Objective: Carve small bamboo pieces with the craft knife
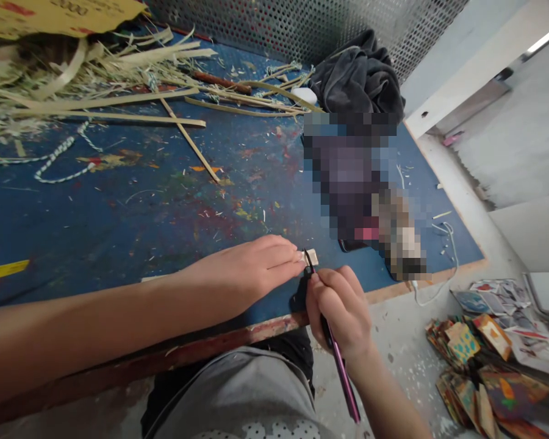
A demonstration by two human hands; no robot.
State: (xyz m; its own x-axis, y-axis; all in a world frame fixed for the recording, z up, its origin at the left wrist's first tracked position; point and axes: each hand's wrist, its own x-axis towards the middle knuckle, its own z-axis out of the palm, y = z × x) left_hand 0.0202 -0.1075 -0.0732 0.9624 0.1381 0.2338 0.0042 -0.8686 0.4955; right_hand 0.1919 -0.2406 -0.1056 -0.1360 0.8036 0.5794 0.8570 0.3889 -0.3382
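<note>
Grey shirt fabric (238,396) fills bottom centre, while right of centre the left hand (251,265), fingers together, holds a pale strip (313,257), fingertips best clear of the purple-handled knife (345,383) clamped in the right hand (341,308).

Grey shirt (229,396), black-dotted white print (256,430); black bottoms (297,350); bare forearms (119,317).

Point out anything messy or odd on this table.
On the stained blue table, pale strips lie in a loose tangle at the far left, and scraps litter the surface. A dark cloth sits crumpled by the mesh panel, not folded.
</note>
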